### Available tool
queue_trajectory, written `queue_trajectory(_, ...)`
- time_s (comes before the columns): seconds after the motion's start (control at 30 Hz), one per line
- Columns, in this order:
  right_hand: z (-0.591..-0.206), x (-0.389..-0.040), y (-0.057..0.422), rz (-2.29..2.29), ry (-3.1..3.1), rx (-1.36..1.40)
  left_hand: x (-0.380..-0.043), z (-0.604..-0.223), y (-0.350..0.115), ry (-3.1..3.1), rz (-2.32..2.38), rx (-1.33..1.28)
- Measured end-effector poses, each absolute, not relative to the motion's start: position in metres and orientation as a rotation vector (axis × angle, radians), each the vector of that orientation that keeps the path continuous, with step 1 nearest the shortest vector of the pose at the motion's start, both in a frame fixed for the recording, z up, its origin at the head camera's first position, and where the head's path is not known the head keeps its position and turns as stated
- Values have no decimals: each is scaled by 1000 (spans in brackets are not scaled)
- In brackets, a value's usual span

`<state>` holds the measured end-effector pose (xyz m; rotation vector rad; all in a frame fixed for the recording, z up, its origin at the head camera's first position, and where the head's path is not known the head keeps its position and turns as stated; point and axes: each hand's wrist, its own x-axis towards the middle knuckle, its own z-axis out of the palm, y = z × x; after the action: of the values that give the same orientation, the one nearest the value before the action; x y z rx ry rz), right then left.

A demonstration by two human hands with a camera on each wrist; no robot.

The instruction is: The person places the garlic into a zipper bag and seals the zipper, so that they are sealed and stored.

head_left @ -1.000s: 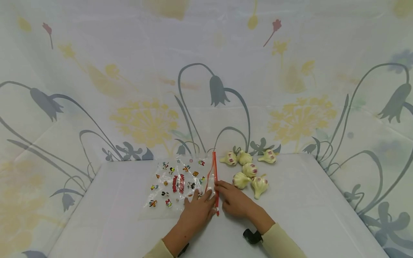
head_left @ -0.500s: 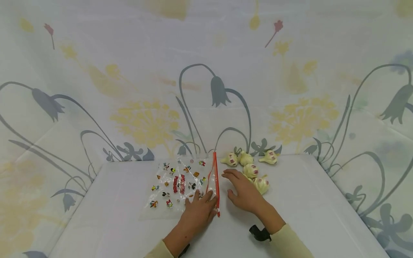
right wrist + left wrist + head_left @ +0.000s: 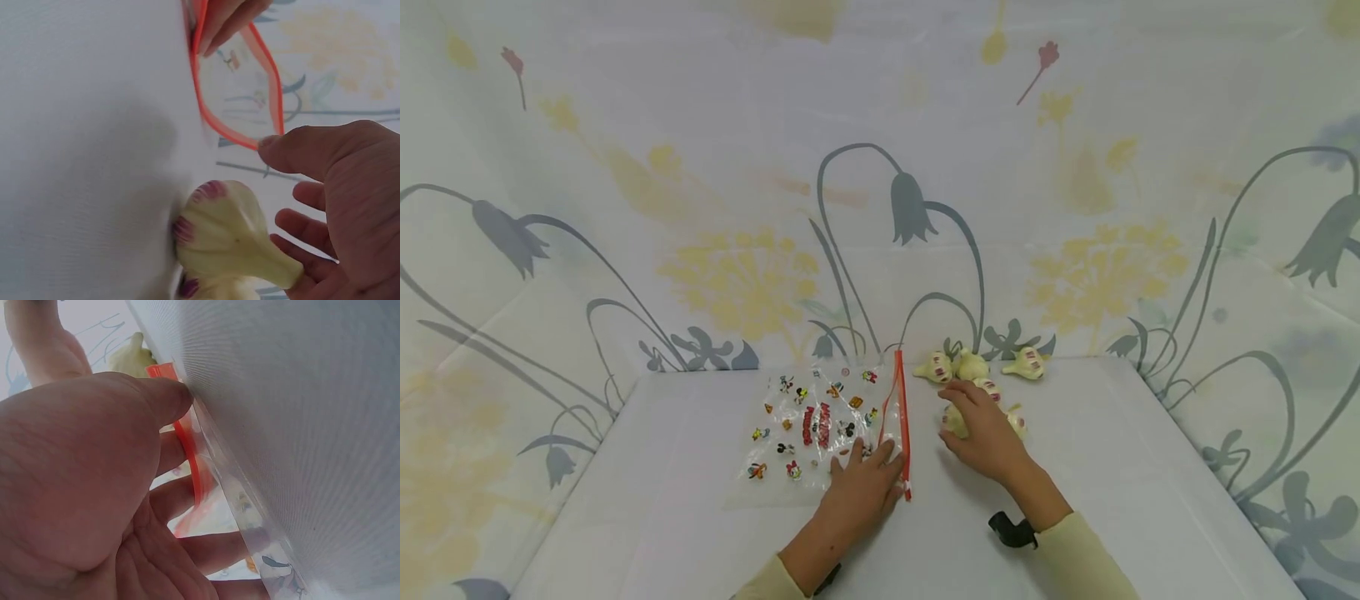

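Floral sheeting (image 3: 880, 108) behind a white desk (image 3: 647, 467). Lower centre: left hand (image 3: 863, 492) spread on a clear printed zip bag (image 3: 820, 427), close to the red zip (image 3: 903, 417), presumably for steadying. Right of centre: right hand (image 3: 987, 435) at the garlic bulbs (image 3: 972, 367), thumb and fingers apart.

Left grip (image 3: 862, 490) palm down, spread, right grip (image 3: 988, 437) loosely curved, forearms (image 3: 1036, 496) angled inward
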<state>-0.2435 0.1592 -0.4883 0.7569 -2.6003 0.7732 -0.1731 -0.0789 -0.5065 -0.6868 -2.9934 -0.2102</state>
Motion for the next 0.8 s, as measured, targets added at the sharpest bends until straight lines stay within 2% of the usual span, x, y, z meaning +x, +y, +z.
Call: queue_trajectory(0.8, -504, -246, 159, 683, -2585, 807, -172, -503, -79, -3008, -192, -685)
